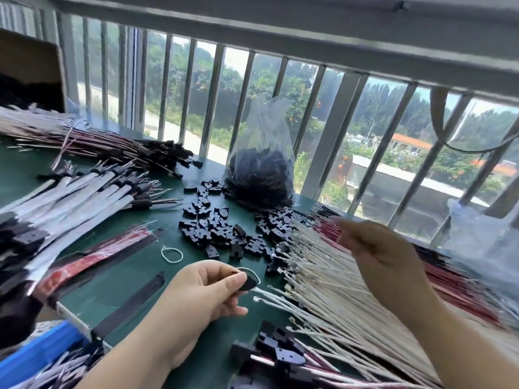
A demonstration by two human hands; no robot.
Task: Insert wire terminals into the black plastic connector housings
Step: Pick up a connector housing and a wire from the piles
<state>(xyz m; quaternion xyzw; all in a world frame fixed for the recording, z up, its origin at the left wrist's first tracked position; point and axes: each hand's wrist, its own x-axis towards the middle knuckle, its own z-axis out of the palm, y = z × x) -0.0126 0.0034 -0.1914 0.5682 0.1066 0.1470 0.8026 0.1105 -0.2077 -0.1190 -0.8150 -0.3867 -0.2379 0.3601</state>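
**Black housing pinched in left hand, right hand blurred above wires**

Left hand [205,293] low and central, thumb and fingertips pinched on a small black housing [248,283], flat with a rounded edge, held just above the green table [157,220]. A white wire [269,292] touching its lower edge, trailing right. Right hand [376,254] raised over the fanned white wires [323,279], smeared by motion; fingers loosely bent, grip impossible to tell. Red wires [463,279] beyond them, partly hidden by that forearm. Between the hands and the window bars [213,102], a scattered heap of loose black housings [222,223], then a clear plastic bag [264,164] holding more. At far left, bundles of grey sleeved cables [84,192]; beside the heap, a small white loop of string [172,254]. Finished pieces [278,352] at the near edge.
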